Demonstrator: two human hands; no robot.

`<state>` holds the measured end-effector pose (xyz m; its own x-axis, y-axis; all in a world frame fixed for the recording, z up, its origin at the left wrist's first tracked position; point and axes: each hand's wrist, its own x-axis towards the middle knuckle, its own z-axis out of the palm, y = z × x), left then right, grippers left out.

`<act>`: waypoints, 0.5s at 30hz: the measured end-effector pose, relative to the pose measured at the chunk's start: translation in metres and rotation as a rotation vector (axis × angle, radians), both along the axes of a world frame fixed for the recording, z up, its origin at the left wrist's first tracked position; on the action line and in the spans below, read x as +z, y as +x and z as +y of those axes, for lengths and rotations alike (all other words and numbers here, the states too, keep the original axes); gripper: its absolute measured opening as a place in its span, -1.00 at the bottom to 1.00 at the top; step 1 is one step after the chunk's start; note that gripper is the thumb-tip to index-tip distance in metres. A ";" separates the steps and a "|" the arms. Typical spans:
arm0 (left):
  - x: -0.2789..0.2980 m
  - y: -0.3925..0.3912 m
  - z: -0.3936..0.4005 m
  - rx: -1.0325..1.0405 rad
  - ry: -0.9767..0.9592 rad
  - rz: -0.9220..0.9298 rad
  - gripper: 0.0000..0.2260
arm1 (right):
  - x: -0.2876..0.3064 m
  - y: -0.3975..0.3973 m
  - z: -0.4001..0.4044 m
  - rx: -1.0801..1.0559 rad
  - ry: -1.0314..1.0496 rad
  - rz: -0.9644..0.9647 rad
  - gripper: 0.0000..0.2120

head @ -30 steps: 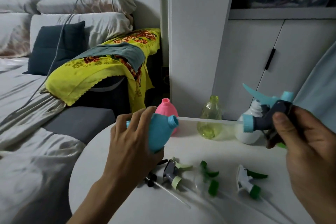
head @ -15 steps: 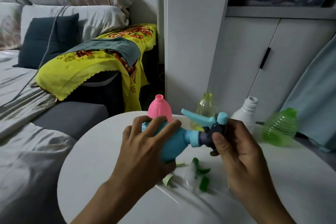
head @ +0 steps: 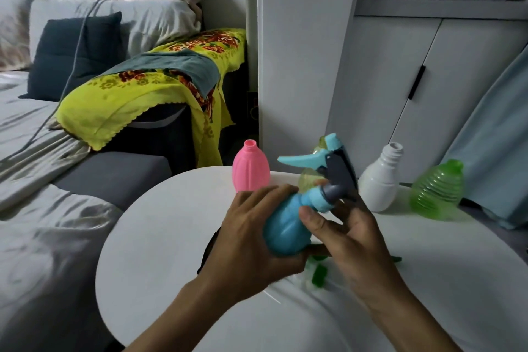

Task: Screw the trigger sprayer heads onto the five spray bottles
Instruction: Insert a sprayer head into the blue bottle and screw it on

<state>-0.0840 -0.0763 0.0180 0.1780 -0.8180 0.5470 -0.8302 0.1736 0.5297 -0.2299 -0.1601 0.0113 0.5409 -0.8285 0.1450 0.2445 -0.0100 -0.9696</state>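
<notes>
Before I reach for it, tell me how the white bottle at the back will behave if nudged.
The white bottle looks like empty, uncapped plastic, so it is probably light and would slide or tip easily. Its wide base under a narrow neck should steady it somewhat. The smooth table likely offers little grip.

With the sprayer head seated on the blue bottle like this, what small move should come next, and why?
Probably a twist of the collar by the right hand. The sprayer head sits on the blue bottle, which the left hand holds tilted, and right fingertips already rest at the collar. Thread tightness can't be seen.
</notes>
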 end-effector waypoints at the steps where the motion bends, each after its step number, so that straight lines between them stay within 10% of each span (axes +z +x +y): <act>1: -0.001 -0.002 -0.001 -0.016 -0.012 -0.059 -0.32 | -0.001 0.000 0.001 -0.016 0.010 0.009 -0.60; 9: -0.007 -0.013 -0.001 0.113 0.027 -0.234 -0.28 | -0.012 0.002 0.006 -0.150 0.159 0.045 -0.60; 15: -0.010 -0.005 0.005 0.079 0.454 -0.176 0.08 | -0.016 0.006 0.011 -0.159 0.247 0.047 -0.54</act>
<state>-0.0893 -0.0714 0.0083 0.1859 -0.9685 0.1657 -0.9154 -0.1094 0.3875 -0.2235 -0.1487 -0.0046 0.4026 -0.9106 -0.0937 0.2139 0.1931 -0.9576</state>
